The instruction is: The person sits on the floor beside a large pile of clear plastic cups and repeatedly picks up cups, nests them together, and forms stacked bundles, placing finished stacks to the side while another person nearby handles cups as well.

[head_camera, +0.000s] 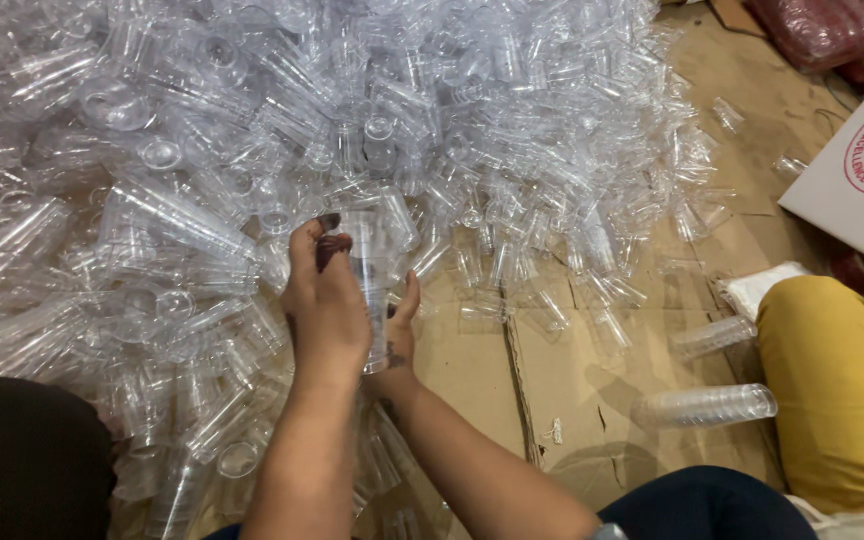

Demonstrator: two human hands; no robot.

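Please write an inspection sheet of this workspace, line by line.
Surface: flattened brown cardboard on the floor.
Job's things: short stack of clear cups held upright by both hands.
Clutter: large heap of loose clear cups; two lying stacks.
Grippers: left hand and right hand both closed on the stack.
Cables: nothing seen.
Surroundings: white carton, red bags, yellow cloth.
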